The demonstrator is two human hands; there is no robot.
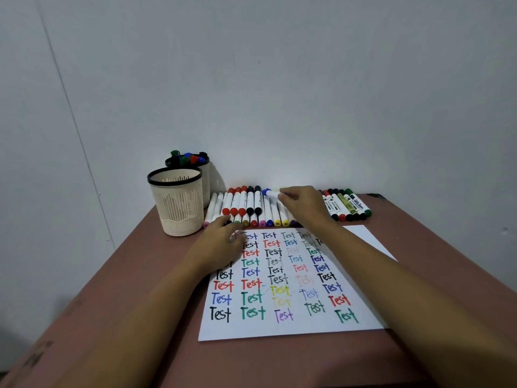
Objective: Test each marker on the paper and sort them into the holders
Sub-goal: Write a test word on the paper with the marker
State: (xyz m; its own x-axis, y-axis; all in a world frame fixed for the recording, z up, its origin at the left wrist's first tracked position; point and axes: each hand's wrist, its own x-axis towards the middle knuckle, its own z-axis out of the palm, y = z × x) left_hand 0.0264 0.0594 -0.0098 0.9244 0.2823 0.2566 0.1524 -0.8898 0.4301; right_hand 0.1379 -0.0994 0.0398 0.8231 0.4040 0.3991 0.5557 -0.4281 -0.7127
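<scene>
Pinching a blue-capped marker [272, 193] over the marker row [242, 203], centre frame — right grip [301, 205] closed on it; left grip [221, 239] flat, open, pressing the upper-left corner of the paper [361, 237]; two holders [179, 204] stand centre-left on the table [134, 281].

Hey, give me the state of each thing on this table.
Front holder: upright, no markers visible.
Rear holder: upright, holding markers.
Paper: flat, covered with test words.
Blue-capped marker: capped, pinched by right hand.
Marker row: capped, lying side by side.
Left hand: resting on paper.
</scene>
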